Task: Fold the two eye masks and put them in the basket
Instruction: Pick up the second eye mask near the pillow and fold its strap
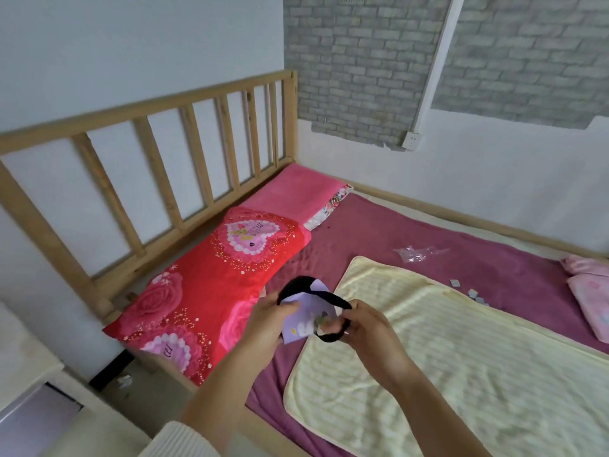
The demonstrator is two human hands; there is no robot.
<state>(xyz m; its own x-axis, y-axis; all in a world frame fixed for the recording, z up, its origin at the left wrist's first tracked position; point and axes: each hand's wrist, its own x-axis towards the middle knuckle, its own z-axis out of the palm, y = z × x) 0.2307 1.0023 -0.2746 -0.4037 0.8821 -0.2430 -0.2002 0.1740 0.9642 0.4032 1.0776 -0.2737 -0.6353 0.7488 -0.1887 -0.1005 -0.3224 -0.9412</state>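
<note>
A lilac eye mask [308, 316] with a small printed figure and a black strap [333, 336] is held up above the bed, between both hands. My left hand [267, 319] pinches its left edge. My right hand [365, 324] grips the right side, where the black strap loops around. Another black strap part [296, 285] arches over the top of the mask. No basket and no second eye mask show in the head view.
Below the hands lies a pale yellow striped blanket [445, 357] on a purple sheet [379, 239]. A red rose pillow [211, 285] and a pink pillow [296, 189] lie along the wooden headboard [158, 153]. A clear plastic wrapper [413, 253], small scraps [474, 293] and pink bedding [593, 298] sit at the right.
</note>
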